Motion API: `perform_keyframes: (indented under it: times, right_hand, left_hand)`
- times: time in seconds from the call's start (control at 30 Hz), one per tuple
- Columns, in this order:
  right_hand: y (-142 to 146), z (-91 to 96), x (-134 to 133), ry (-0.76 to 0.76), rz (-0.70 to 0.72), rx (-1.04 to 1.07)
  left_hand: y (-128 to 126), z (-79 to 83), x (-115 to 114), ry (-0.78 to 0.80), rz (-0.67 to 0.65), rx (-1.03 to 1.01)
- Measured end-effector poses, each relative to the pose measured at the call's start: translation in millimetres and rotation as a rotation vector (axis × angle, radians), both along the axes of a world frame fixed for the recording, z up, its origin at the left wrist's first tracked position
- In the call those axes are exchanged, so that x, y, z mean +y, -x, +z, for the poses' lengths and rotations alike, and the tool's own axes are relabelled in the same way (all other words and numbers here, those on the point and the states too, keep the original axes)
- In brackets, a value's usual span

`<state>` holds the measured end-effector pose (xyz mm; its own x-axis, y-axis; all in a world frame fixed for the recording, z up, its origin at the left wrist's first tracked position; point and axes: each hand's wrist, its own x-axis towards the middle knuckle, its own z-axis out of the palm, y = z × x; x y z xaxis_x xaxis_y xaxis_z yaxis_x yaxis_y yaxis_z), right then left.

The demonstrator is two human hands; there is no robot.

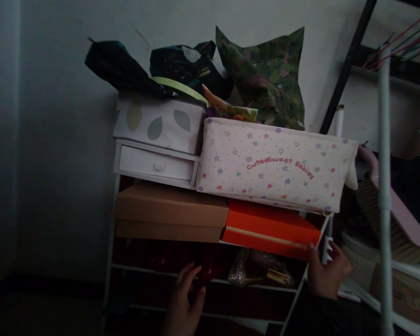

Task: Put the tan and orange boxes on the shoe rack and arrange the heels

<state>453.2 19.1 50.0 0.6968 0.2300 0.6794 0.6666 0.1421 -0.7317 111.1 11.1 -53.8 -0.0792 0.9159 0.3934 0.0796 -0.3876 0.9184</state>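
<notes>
Head view, dim light. A white metal rack (112,219) was seen against a pale wall, loaded on several levels.

Right hand (327,273): placed at the lower right corner of an orange box (269,226), thumb touching the box's front edge near that corner, the other fingers curled beside the rack's right post. Whether the box was actually gripped could not be told; the hand was partly closed, not spread.

Left hand (185,298): held open with fingers loosely spread, reaching into the dark shelf below the boxes. Nothing was seen in it. What it touched, if anything, could not be made out in the shadow.

The orange box lay on the rack's upper shelf, right side, just beside a brown cardboard box (170,212) on the left; the two were touching or nearly so. On the shelf below, a pair of glittery heeled shoes (257,273) was noted between the two hands.

Resting on the boxes: a cream fabric bin (273,165) with coloured stars and red lettering, tilted slightly down to the right, and a small white drawer unit (157,163) to its left. A leaf-patterned fabric box (159,121) sat on the drawer unit. Dark bags (126,65) and a green patterned pillow (266,77) were piled on top against the wall.
</notes>
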Motion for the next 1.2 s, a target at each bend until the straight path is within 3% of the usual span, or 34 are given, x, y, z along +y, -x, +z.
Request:
perform_keyframes:
  times: [0.03,0.1,0.2,0.33,0.47,0.67,0.73,0.83,1.0,1.2]
  right_hand:
    - [13.0,-5.1,-5.7,-0.044,-0.016,-0.054]
    - [44.3,-21.3,-14.1,-0.078,0.095,-0.267]
    - [97.9,-57.2,-13.0,0.139,0.552,-0.469]
    - [156.7,-101.3,7.2,0.338,0.774,-0.586]
    - [185.6,-116.4,27.7,0.591,0.795,-0.637]
    - [201.3,-119.8,46.8,0.849,0.655,-0.742]
    - [202.7,-122.7,49.1,0.841,0.629,-0.737]
    - [201.6,-127.0,49.4,0.776,0.699,-0.637]
    - [199.9,-134.9,50.5,0.498,0.930,-0.241]
    - [206.6,-142.7,60.9,0.226,1.027,0.252]
  left_hand:
    - [2.1,-0.8,1.6,0.028,0.002,-0.026]
    - [5.3,-3.3,4.7,0.111,-0.003,-0.086]
    - [6.4,-12.2,11.0,0.284,-0.001,-0.153]
    - [1.2,-30.6,23.7,0.507,-0.019,-0.266]
    - [-5.4,-40.2,34.2,0.605,-0.074,-0.335]
    - [-11.2,-29.6,26.0,0.652,-0.266,-0.494]
    - [-12.9,-25.3,22.4,0.621,-0.325,-0.588]
    - [-14.8,-22.7,23.8,0.574,-0.319,-0.653]
    - [-15.5,-23.6,29.9,0.360,-0.375,-0.622]
    - [-17.9,-19.1,27.5,0.249,-0.435,-0.727]
